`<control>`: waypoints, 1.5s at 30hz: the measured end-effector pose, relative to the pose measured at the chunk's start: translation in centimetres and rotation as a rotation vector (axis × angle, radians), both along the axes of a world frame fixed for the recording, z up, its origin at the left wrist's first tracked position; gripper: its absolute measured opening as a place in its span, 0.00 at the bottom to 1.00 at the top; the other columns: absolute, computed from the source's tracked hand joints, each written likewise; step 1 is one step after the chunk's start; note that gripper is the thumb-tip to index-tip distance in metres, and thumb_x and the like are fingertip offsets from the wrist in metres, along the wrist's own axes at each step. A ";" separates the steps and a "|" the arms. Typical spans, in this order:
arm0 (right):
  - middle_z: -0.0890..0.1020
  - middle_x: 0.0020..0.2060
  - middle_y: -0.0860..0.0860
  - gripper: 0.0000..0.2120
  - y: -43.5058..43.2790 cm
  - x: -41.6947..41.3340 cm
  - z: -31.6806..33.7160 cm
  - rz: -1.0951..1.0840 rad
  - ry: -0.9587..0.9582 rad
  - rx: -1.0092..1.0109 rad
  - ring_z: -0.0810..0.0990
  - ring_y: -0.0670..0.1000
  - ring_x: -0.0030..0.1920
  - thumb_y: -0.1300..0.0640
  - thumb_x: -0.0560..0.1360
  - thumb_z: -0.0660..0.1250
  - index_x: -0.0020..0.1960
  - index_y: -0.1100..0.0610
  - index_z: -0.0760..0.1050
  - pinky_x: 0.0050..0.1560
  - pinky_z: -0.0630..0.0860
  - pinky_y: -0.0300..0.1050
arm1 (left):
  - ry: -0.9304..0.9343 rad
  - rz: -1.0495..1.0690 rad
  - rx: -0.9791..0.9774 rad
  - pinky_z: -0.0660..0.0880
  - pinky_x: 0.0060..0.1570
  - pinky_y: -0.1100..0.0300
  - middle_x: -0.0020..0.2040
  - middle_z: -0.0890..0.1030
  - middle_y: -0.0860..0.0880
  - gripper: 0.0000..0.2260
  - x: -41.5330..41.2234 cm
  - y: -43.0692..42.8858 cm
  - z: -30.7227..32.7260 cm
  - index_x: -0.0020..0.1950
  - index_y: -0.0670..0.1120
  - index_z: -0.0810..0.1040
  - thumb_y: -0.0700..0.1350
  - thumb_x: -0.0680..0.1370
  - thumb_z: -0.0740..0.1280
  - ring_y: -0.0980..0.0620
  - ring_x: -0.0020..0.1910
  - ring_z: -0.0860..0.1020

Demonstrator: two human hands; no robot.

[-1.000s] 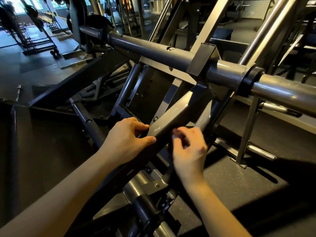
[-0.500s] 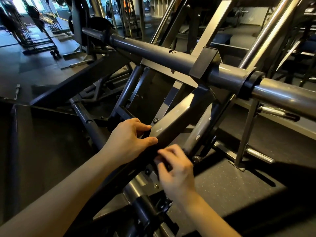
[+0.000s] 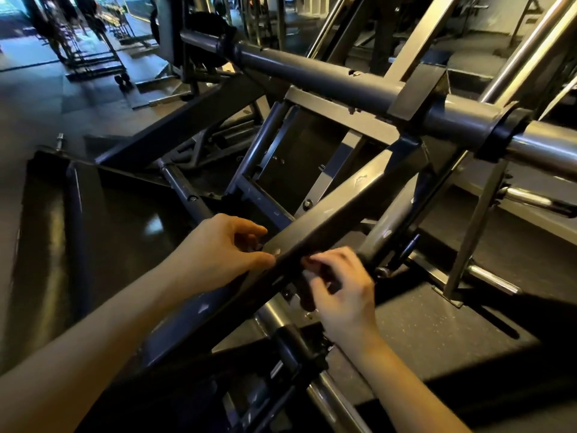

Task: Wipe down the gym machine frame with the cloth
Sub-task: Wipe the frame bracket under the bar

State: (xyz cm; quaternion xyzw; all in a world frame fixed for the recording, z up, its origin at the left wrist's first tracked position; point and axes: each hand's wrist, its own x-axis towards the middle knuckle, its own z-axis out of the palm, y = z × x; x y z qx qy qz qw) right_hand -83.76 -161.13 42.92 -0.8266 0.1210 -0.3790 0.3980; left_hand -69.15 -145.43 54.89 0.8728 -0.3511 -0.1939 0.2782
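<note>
Nearest the camera, the right hand [image 3: 343, 295] is working just under the diagonal beam [image 3: 337, 210] of the machine frame. Its fingers [image 3: 324, 263] are curling narrowly round a dark fold that is probably the cloth [image 3: 307, 290], though the fabric is too dark against the steel to be sure. That fold is lying against the beam's underside, tucked inside the curl of the fingers.

Across the beam, on its upper side, the left hand [image 3: 218, 254] is bracing. Its thumb is lying on the beam's near face and its fingers are hooking over the far edge.

The person seems to be rubbing the beam's lower edge. The next move is likely calling for the fold to slide along the beam under steady pressure. Beyond the beam's top end, the round crossbar [image 3: 327, 78] is running across.
</note>
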 end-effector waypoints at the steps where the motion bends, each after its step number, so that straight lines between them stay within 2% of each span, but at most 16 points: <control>1: 0.78 0.53 0.46 0.09 -1.5 0.4 0.2 -0.113 -0.003 0.041 0.78 0.41 0.55 0.63 0.76 0.73 0.56 0.56 0.81 0.56 0.79 0.42 | 0.012 0.004 0.015 0.74 0.51 0.68 0.54 0.81 0.61 0.23 -0.2 0.7 0.0 0.68 0.57 0.77 0.54 0.73 0.75 0.64 0.54 0.79; 3: 0.78 0.55 0.47 0.10 -3.3 1.0 0.9 -0.304 -0.026 0.118 0.77 0.41 0.56 0.63 0.77 0.72 0.58 0.57 0.80 0.59 0.79 0.46 | 0.007 0.023 0.026 0.76 0.56 0.63 0.54 0.82 0.59 0.22 -0.4 2.1 -0.2 0.66 0.56 0.79 0.54 0.72 0.76 0.61 0.55 0.80; 5: 0.78 0.56 0.48 0.11 -1.6 1.6 1.2 -0.365 -0.041 0.153 0.77 0.41 0.57 0.62 0.77 0.71 0.58 0.56 0.80 0.59 0.80 0.45 | 0.019 0.028 0.040 0.78 0.60 0.56 0.55 0.83 0.58 0.21 -0.6 3.2 -0.4 0.64 0.55 0.80 0.54 0.72 0.77 0.59 0.56 0.81; 10: 0.76 0.53 0.42 0.10 9.5 0.1 -0.8 -0.143 0.044 0.146 0.78 0.41 0.55 0.62 0.76 0.72 0.56 0.52 0.80 0.55 0.79 0.39 | -0.050 0.024 0.120 0.80 0.59 0.53 0.52 0.83 0.59 0.19 -1.1 5.0 -1.0 0.60 0.58 0.81 0.55 0.71 0.78 0.60 0.53 0.81; 12: 0.76 0.51 0.41 0.11 10.3 -0.3 -1.1 -0.083 0.057 0.117 0.78 0.40 0.54 0.63 0.75 0.73 0.54 0.52 0.81 0.55 0.78 0.36 | -0.114 0.027 0.125 0.80 0.57 0.54 0.51 0.81 0.60 0.18 -1.4 5.5 -1.2 0.60 0.58 0.81 0.54 0.72 0.78 0.60 0.51 0.80; 18: 0.78 0.52 0.45 0.10 5.3 1.8 1.0 -0.413 0.031 0.233 0.78 0.41 0.52 0.61 0.77 0.72 0.56 0.52 0.78 0.56 0.81 0.46 | -0.109 0.009 0.075 0.80 0.57 0.53 0.51 0.79 0.58 0.19 -1.2 6.0 -1.8 0.62 0.54 0.83 0.52 0.72 0.78 0.58 0.51 0.79; 22: 0.77 0.50 0.41 0.11 11.5 0.6 -0.4 -0.316 0.106 0.232 0.76 0.36 0.52 0.59 0.77 0.72 0.57 0.49 0.78 0.55 0.76 0.33 | -0.140 -0.008 0.071 0.79 0.56 0.52 0.51 0.77 0.56 0.18 -1.4 5.9 -2.1 0.63 0.53 0.83 0.52 0.74 0.77 0.57 0.51 0.78; 25: 0.76 0.48 0.40 0.11 13.4 0.1 -1.2 -0.215 0.121 0.177 0.75 0.32 0.51 0.61 0.75 0.74 0.56 0.51 0.79 0.53 0.70 0.25 | -0.158 -0.009 0.066 0.77 0.53 0.59 0.52 0.76 0.56 0.20 -1.3 5.9 -2.3 0.66 0.52 0.81 0.52 0.75 0.76 0.58 0.50 0.76; 28: 0.79 0.49 0.43 0.09 9.4 1.6 -0.1 -0.375 0.083 0.236 0.77 0.37 0.50 0.60 0.77 0.73 0.55 0.51 0.79 0.55 0.76 0.34 | -0.178 -0.021 0.050 0.72 0.48 0.65 0.53 0.77 0.56 0.22 -1.4 6.2 -2.3 0.69 0.52 0.79 0.53 0.75 0.75 0.59 0.51 0.75; 30: 0.79 0.51 0.45 0.08 7.6 2.1 0.8 -0.452 0.078 0.290 0.78 0.41 0.51 0.59 0.78 0.71 0.56 0.52 0.79 0.56 0.80 0.44 | -0.168 -0.031 0.053 0.76 0.55 0.60 0.55 0.77 0.56 0.24 -1.6 6.9 -2.3 0.71 0.52 0.78 0.54 0.75 0.75 0.58 0.53 0.76; 31: 0.79 0.52 0.45 0.08 7.9 2.1 0.7 -0.468 0.094 0.286 0.78 0.42 0.52 0.59 0.78 0.70 0.57 0.52 0.79 0.57 0.80 0.44 | -0.172 -0.038 0.065 0.77 0.58 0.56 0.55 0.77 0.56 0.25 -1.8 7.3 -2.3 0.71 0.52 0.78 0.54 0.75 0.75 0.57 0.54 0.76; 35: 0.74 0.51 0.38 0.09 13.2 0.1 -0.8 -0.232 0.239 0.153 0.74 0.35 0.51 0.57 0.79 0.69 0.58 0.47 0.77 0.53 0.73 0.32 | -0.174 -0.010 0.100 0.79 0.57 0.53 0.52 0.80 0.57 0.17 -2.3 8.7 -2.3 0.63 0.55 0.81 0.53 0.75 0.75 0.58 0.52 0.79; 37: 0.74 0.51 0.39 0.09 12.7 0.1 -0.6 -0.204 0.236 0.112 0.74 0.36 0.50 0.57 0.79 0.69 0.57 0.47 0.77 0.54 0.72 0.32 | -0.166 0.010 0.099 0.80 0.55 0.53 0.50 0.81 0.57 0.14 -2.4 8.9 -2.3 0.60 0.56 0.82 0.52 0.76 0.75 0.58 0.50 0.79; 40: 0.77 0.53 0.44 0.10 7.9 1.6 0.9 -0.388 0.162 0.263 0.77 0.42 0.54 0.58 0.79 0.70 0.56 0.46 0.76 0.60 0.80 0.48 | -0.187 0.003 0.082 0.80 0.55 0.52 0.49 0.79 0.57 0.12 -2.5 8.9 -2.4 0.58 0.54 0.83 0.52 0.75 0.75 0.58 0.49 0.79; 42: 0.78 0.54 0.43 0.12 6.5 2.1 1.6 -0.431 0.095 0.412 0.78 0.44 0.57 0.58 0.79 0.70 0.56 0.43 0.73 0.58 0.82 0.51 | -0.232 -0.007 0.067 0.80 0.54 0.52 0.49 0.77 0.58 0.13 -2.5 9.1 -2.7 0.58 0.52 0.84 0.53 0.75 0.75 0.58 0.50 0.78; 45: 0.77 0.59 0.43 0.16 10.1 2.1 0.8 -0.435 0.027 0.584 0.76 0.41 0.59 0.60 0.78 0.70 0.63 0.47 0.73 0.53 0.76 0.36 | -0.287 -0.028 0.063 0.78 0.54 0.55 0.50 0.76 0.58 0.15 -2.6 9.2 -3.1 0.62 0.52 0.83 0.54 0.76 0.74 0.58 0.51 0.76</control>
